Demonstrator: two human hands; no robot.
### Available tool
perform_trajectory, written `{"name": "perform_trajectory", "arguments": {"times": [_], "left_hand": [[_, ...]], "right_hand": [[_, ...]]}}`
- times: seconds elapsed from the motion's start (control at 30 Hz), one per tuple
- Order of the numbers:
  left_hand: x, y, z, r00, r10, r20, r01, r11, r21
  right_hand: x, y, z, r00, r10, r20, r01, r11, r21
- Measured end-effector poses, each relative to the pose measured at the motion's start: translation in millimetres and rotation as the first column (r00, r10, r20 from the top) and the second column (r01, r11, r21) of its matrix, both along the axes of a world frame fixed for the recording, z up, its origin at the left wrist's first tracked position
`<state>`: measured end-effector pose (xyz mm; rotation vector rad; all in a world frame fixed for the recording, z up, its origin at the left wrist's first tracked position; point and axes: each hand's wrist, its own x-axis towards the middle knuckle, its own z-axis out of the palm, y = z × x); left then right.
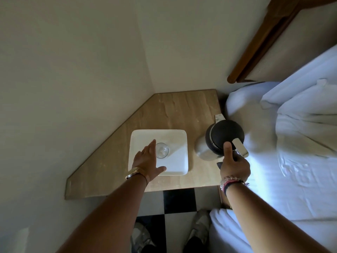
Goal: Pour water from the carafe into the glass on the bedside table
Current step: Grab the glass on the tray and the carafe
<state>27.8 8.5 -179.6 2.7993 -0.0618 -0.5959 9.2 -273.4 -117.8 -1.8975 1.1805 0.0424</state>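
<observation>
No water has been poured: the glass stands empty on the white tray, left on the desk. The left hand is spread open, fingers just beside the glass. The right hand is closed around the handle of the carafe, thumb on its lid, right of the tray; lifting, tilting and pouring remain.

Clear glass, brushed-metal carafe

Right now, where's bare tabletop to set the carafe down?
Free: back of the table, between the walls and the tray; a front strip left of the left hand. Crowded: the gap between tray and carafe, held by the right hand.
</observation>
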Motion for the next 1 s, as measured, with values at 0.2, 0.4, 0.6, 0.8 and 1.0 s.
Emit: {"name": "perform_trajectory", "arguments": {"times": [0.2,0.4,0.6,0.8,1.0], "left_hand": [[-2.7,-10.2,-20.0,0.966,0.254,0.05,-0.235,0.942,-0.238],[-5.4,-15.3,-14.3,0.937,0.349,0.024,-0.316,0.874,-0.368],[-8.0,-19.0,11.8,0.94,0.323,0.112,-0.238,0.853,-0.464],[-9.2,-32.2,82.5,0.949,0.308,0.063,-0.231,0.819,-0.526],[-26.2,-54.3,201.0,0.971,0.236,0.027,-0.188,0.837,-0.515]], "right_hand": [[-0.6,0.8,-14.9,0.995,-0.074,0.072,0.07,0.996,0.05],[3.8,0.4,-10.4,0.993,-0.078,0.088,0.078,0.997,0.004],[5.6,-22.2,-0.5,0.992,0.096,0.083,-0.082,0.984,-0.161],[-17.9,-36.5,59.2,0.973,0.231,0.017,-0.218,0.939,-0.265],[-44.7,-48.6,173.6,0.916,0.39,0.098,-0.351,0.895,-0.276]]}}
